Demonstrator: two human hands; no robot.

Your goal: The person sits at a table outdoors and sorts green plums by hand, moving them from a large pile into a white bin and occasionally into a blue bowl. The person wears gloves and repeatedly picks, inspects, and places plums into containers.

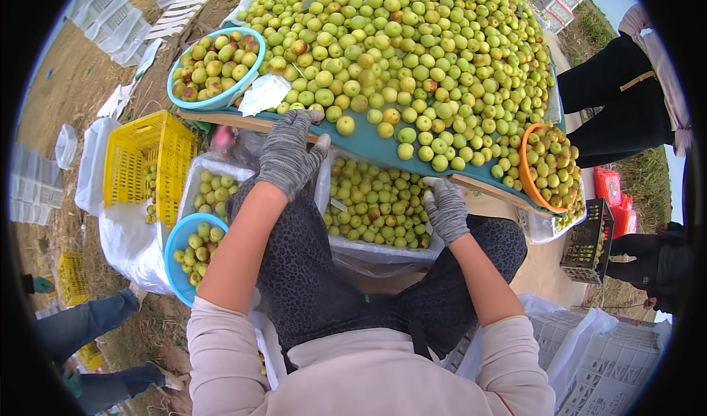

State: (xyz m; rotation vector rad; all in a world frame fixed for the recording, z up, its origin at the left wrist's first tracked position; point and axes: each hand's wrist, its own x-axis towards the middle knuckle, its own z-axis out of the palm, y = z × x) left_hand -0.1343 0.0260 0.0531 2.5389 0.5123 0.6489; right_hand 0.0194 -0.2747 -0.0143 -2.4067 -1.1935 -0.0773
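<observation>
In the head view, the fruit, green and blushed with red, lies in a tall pile (420, 55) on the blue surface (366, 142), thinning to a loose layer near the person. The left grip (292, 151), in a grey knit glove, is at the near edge beside the lowest fruit, thumb standing apart from the fingers and nothing visible between them. The right grip (448, 210) is bent at the same edge farther along; its fingertips are partly hidden, so I cannot tell whether it pinches a fruit.

The likeliest trouble is a slide: pulling fruit from the foot of the pile could loosen what leans above it. The wooden rail (480, 188) looks low, so rolling fruit could hop over it. Some would drop into the lined crate (368, 252) between the knees and bruise or mix with the fruit there; some could miss it altogether.

The blue basin (174, 84) and the orange basin (524, 167) both sit at corners of the surface, filled high. A knock from a forearm or a push of fruit could tip either. The white paper (266, 94) near the left grip could be swept down with fruit, and the crate's loose plastic might snag a finger.
</observation>
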